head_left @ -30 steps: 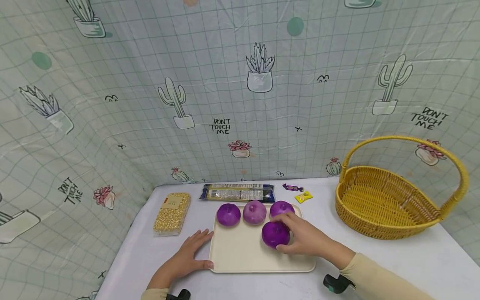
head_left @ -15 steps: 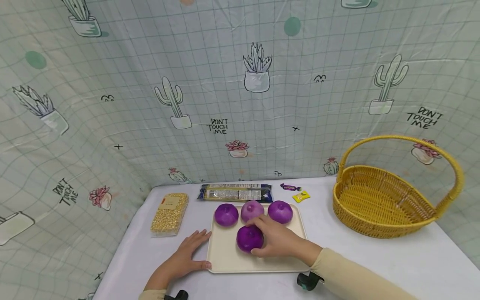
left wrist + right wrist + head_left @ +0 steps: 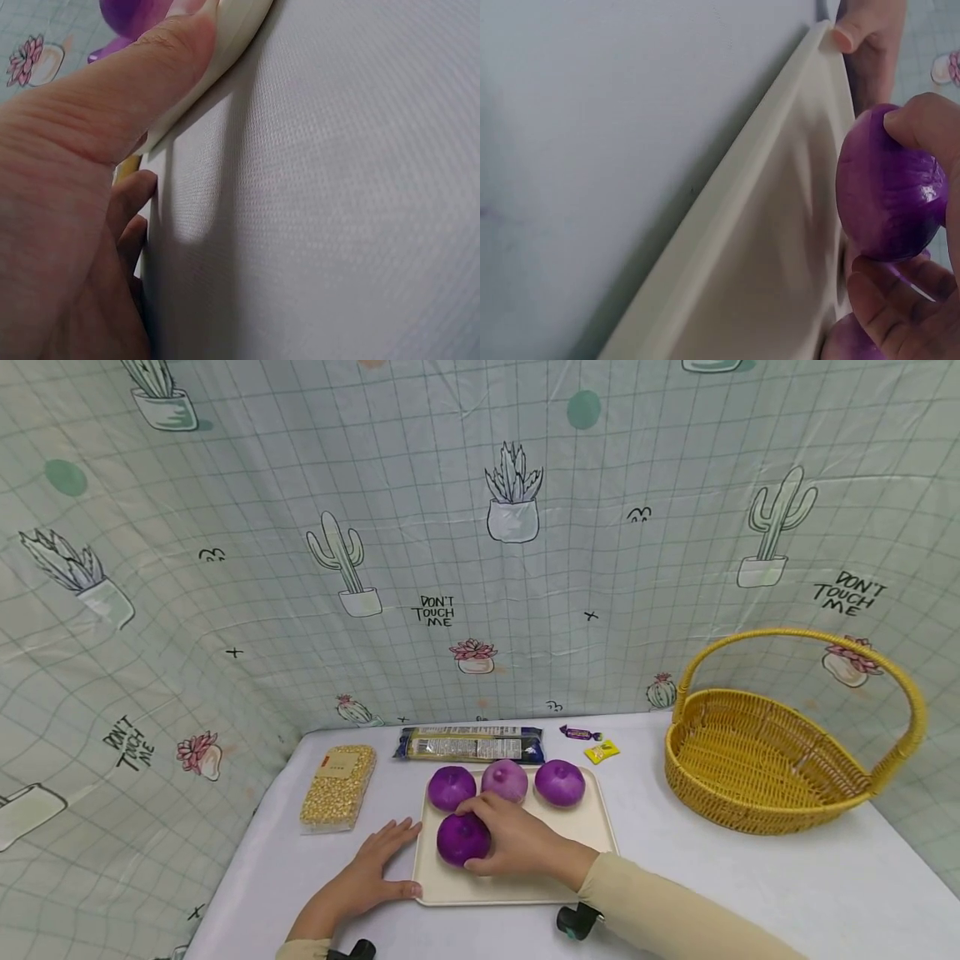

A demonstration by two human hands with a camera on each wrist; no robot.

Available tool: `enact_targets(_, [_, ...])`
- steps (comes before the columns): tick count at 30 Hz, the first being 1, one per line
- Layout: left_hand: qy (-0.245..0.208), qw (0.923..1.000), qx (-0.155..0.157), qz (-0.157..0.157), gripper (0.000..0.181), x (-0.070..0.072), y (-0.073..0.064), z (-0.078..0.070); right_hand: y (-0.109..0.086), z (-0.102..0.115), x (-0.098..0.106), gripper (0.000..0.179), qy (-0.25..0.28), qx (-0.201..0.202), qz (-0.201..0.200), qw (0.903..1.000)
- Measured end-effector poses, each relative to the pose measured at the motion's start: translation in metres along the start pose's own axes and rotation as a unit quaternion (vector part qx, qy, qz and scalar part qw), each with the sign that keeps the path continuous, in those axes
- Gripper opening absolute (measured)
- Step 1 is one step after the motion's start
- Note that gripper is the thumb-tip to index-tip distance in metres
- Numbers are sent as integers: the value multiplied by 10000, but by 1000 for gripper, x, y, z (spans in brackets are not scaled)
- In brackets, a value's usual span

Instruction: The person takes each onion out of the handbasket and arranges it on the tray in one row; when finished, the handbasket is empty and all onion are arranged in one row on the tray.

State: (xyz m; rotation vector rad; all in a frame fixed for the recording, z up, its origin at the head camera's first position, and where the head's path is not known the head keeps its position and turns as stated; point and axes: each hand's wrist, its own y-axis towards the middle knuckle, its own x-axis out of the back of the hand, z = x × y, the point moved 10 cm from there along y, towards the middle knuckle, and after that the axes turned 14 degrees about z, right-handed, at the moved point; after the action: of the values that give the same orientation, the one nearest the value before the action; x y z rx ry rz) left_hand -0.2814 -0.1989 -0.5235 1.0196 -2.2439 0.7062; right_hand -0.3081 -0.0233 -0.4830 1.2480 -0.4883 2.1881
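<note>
Thumb and fingers of my right hand point(image 3: 517, 839) grip a dark purple onion point(image 3: 459, 842) over the left part of a cream tray point(image 3: 588, 818). In the right wrist view the held onion point(image 3: 889, 187) sits between the thumb and the fingers; whether its underside touches the tray I cannot tell. Along the tray's back edge stand a purple onion point(image 3: 452, 785), a paler onion point(image 3: 504, 777) and another purple onion point(image 3: 559, 783). My left hand point(image 3: 366, 878) lies at the tray's left side with fingers spread. Its thumb point(image 3: 161, 64) presses on the tray's rim near the front left corner.
At the left lies a clear pack of yellow grains point(image 3: 339, 787). Behind the tray is a long blue-ended packet point(image 3: 471, 744), with a purple-wrapped candy point(image 3: 581, 733) and a yellow-wrapped candy point(image 3: 602, 752) beside it. A yellow wicker basket point(image 3: 765, 818) stands at the right.
My right hand has carried the held onion leftward over the tray, from in front of the right back onion to in front of the left one. The left hand stays at the tray's side.
</note>
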Motion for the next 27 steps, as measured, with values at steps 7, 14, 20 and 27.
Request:
enact_targets(7, [-14,10000,59,-12,92,0,1,1,11,5,-3,63,-93,-51,12,9999])
enact_targets(14, [24,10000,36,-1,92,0,1,2,16,6,-6,64,-124,-48,-45,9999])
enact_targets(20, [152,9998,-86,-33,91,1,0,0,18,5,-9,66,-233,-139,-36,9996])
enact_targets(27, [148,9999,-48,-43,91,1,0,0,18,3,-9,69,-147,-302,-69,9994])
